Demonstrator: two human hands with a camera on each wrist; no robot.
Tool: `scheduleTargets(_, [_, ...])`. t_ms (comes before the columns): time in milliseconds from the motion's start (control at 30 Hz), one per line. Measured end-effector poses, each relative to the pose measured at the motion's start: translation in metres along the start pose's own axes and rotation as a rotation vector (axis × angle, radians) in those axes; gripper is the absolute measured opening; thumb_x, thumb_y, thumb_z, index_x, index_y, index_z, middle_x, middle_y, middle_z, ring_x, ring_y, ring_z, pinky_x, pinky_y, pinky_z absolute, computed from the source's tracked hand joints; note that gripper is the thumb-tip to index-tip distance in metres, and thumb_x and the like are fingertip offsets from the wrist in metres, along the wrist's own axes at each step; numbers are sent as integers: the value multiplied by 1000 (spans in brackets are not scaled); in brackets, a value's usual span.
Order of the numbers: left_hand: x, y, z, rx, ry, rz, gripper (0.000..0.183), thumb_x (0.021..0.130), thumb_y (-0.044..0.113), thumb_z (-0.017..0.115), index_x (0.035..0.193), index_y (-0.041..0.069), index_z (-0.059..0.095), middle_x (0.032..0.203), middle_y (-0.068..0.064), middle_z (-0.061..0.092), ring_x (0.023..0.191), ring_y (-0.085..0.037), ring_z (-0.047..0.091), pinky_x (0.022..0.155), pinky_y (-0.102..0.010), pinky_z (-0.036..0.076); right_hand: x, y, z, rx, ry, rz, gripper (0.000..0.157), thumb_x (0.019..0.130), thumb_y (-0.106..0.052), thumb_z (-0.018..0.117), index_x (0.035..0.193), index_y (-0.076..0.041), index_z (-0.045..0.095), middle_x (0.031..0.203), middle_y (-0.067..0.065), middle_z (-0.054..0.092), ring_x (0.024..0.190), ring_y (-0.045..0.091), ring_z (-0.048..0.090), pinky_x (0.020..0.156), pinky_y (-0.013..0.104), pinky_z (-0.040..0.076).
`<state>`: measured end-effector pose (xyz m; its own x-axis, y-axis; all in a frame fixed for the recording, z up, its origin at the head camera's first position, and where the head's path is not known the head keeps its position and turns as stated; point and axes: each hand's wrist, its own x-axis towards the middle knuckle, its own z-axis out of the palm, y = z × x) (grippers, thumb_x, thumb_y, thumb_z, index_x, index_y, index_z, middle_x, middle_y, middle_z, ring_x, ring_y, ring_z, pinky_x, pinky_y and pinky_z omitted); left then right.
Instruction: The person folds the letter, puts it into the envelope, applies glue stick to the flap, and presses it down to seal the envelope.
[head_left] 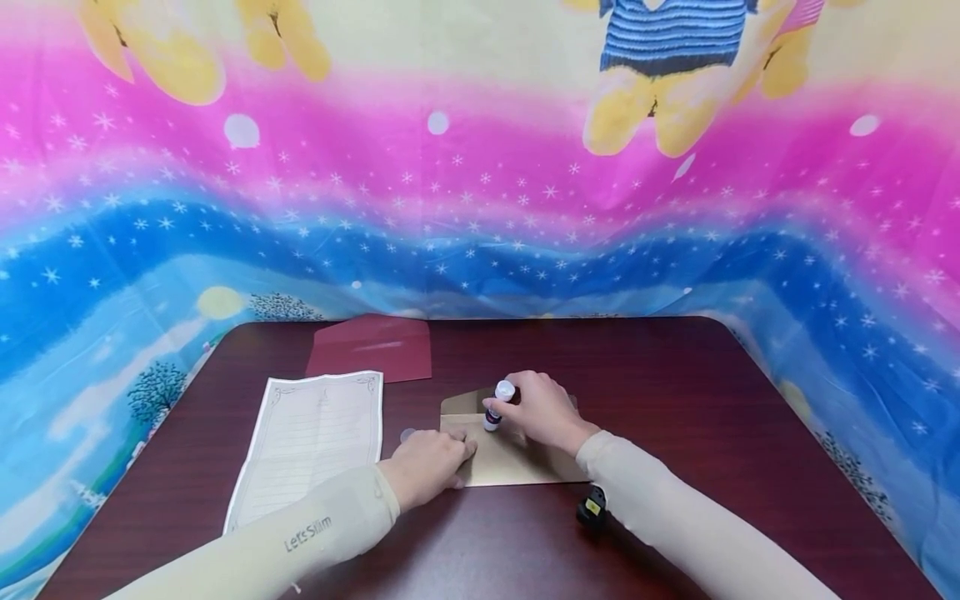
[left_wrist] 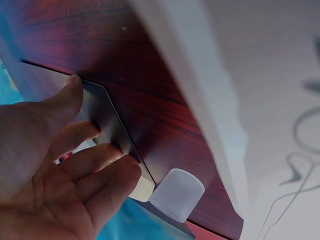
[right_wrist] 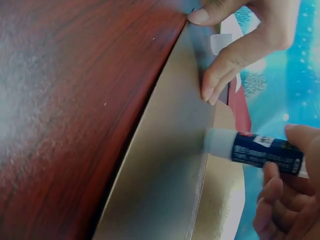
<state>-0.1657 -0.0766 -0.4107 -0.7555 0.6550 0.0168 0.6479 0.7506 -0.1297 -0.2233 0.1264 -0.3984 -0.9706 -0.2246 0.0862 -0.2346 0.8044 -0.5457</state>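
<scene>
Glue is going onto the gold envelope [head_left: 510,458], which lies near the front edge of the dark table [head_left: 675,367], about midway along it. The right hand [head_left: 543,412] grips the glue stick [right_wrist: 260,150], its tip touching the flap's fold. The left hand [head_left: 427,467] presses the envelope's left end with straight fingers, beside the loose cap [left_wrist: 176,194]. Judging by this, the next move calls for an even stroke along the flap while the paper is pinned.

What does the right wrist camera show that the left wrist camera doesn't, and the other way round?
Only the right wrist view shows the right hand holding the glue stick, its tip on the gold envelope at the flap fold. Only the left wrist view shows the translucent cap lying on the table and the lined paper. Both show the left hand pressing the envelope down.
</scene>
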Motion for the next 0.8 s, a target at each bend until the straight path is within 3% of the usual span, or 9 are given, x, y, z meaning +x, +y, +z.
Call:
scheduleTargets(267, [0,-1,1,10,19,16,35,77,37,84,104,20,69,87,5,65,69,-18,69,49,-31,47,7,-12,2,-67,-39,-53,23,85,-31,80,76,-14,67,67,-5,63,62,12,54,58,29,46])
scheduleTargets(433, [1,0,1,3,16,28,33,79,37,84,101,19,68,86,4,64,69,-18,68,53,-32,52,9,-14,1,-85,-41,-27,24,82,-26,79,69,-15,63,61,-4,59,58,14,50,54,29,41])
scheduleTargets(800, [3,1,0,7,11,19,30,77,37,85,94,19,66,81,5,61,68,-14,66,53,-30,48,9,-11,-5,-135,-44,31,24,80,-26,78,67,-15,61,61,-3,57,58,16,50,52,30,39])
